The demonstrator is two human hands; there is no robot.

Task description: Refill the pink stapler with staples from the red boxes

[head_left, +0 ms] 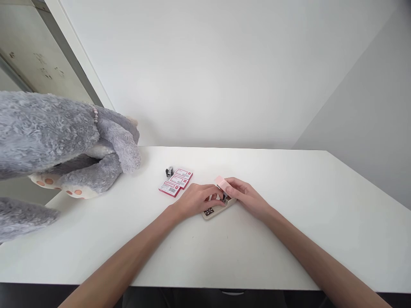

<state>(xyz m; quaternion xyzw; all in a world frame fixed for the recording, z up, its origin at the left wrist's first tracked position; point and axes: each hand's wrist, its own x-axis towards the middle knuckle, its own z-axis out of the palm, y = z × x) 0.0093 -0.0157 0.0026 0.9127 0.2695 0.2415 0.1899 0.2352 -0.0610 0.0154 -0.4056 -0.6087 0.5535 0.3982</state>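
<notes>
A small cream and pink stapler (214, 208) lies on the white table (289, 239), its pink top lifted open. My left hand (195, 200) rests over the stapler's near end, fingers curled down on it. My right hand (245, 196) holds the raised pink top from the right, fingers pinched at the open part. What sits between the fingertips is too small to make out.
Three red and white staple boxes (176, 182) lie fanned out left of the hands, with a small dark metal object (169, 172) behind them. A large grey plush toy (64, 145) lies on the table's left end. Walls meet behind the table.
</notes>
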